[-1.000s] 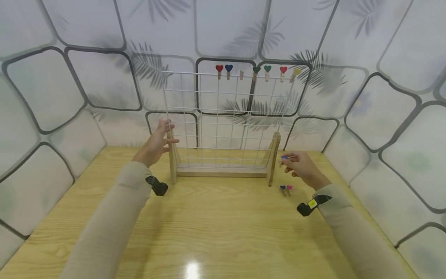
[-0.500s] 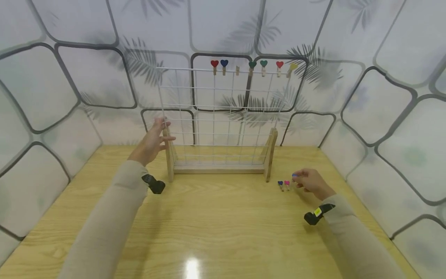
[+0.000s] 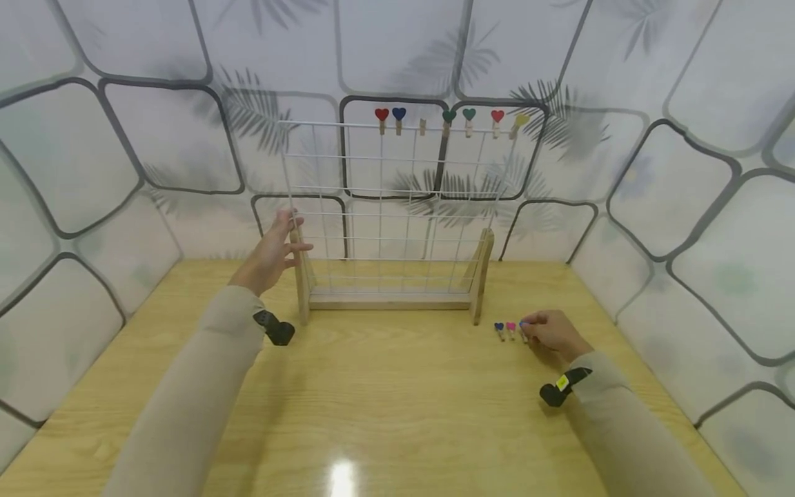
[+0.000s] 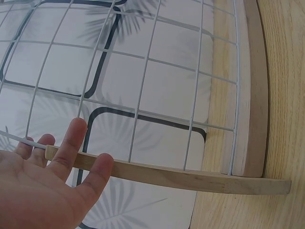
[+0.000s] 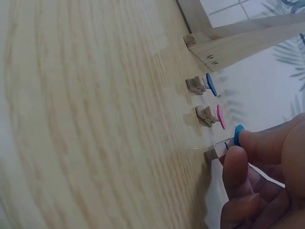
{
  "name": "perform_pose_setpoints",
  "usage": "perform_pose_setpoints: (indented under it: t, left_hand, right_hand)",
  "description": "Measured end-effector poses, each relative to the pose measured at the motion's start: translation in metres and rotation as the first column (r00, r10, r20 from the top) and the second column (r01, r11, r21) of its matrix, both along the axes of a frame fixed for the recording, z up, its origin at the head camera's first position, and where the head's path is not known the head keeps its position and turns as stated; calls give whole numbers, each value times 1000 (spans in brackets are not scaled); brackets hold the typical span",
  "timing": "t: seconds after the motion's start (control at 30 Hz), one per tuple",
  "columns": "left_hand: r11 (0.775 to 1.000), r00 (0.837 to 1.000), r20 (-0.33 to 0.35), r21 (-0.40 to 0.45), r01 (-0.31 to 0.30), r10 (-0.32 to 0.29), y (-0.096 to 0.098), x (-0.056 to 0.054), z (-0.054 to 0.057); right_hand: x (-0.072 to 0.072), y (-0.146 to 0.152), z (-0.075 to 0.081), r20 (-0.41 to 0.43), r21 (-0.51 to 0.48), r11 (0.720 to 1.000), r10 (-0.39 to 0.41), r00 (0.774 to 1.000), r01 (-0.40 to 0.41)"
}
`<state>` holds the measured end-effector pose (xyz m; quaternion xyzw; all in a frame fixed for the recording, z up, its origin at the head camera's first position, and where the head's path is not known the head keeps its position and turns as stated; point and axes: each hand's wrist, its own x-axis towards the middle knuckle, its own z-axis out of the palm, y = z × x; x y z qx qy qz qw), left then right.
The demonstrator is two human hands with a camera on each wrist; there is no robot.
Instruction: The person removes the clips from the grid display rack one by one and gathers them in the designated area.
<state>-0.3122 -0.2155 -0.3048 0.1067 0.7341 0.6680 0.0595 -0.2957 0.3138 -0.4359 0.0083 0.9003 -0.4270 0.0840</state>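
Observation:
My right hand pinches a small wooden clothespin with a blue heart between thumb and fingers, its wooden end right at the tabletop. Beside it on the table stand two more clothespins, one with a pink heart and one with a darker blue heart. My left hand is at the left side of a white wire grid rack. In the left wrist view its fingers are spread and extended over the rack's wooden side post.
Several heart clothespins line the rack's top wire, among them a red one and a yellow one; one clothespin there shows no heart. The rack stands on the wooden table, close to a patterned wall.
My right hand has moved from beside the rack's right post down and rightward, bringing the blue-heart clothespin to the table beside the other two. My left hand has stayed at the post.

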Motion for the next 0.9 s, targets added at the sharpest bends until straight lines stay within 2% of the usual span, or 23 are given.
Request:
perform_pose_setpoints:
  t: [0.2, 0.37, 0.5, 0.6, 0.73, 0.9]
  left_hand:
    - [1000, 1000, 8, 1, -17, 17, -3, 1, 0]
    - [1000, 1000, 7, -3, -15, 15, -3, 2, 2]
    - [1000, 1000, -2, -17, -3, 3, 0, 2, 3]
    - [1000, 1000, 1, -30, 3, -3, 2, 0, 2]
    - [1000, 1000, 9, -31, -2, 3, 3, -1, 1]
    - [1000, 1000, 12, -23, -14, 14, 0, -1, 0]
  right_hand:
    - [-3, -3, 2, 1, 42, 999, -17, 1000, 17]
    - [-3, -9, 17, 9, -67, 997, -22, 1000, 23]
    - [-3, -17, 38, 24, -208, 978, 8, 1000, -3]
    - [-5, -27, 56, 4, -293, 956, 33, 999, -30]
    - [-9, -48, 86, -77, -341, 935, 71, 994, -94]
    - [-16, -82, 126, -178, -388, 904, 117, 977, -179]
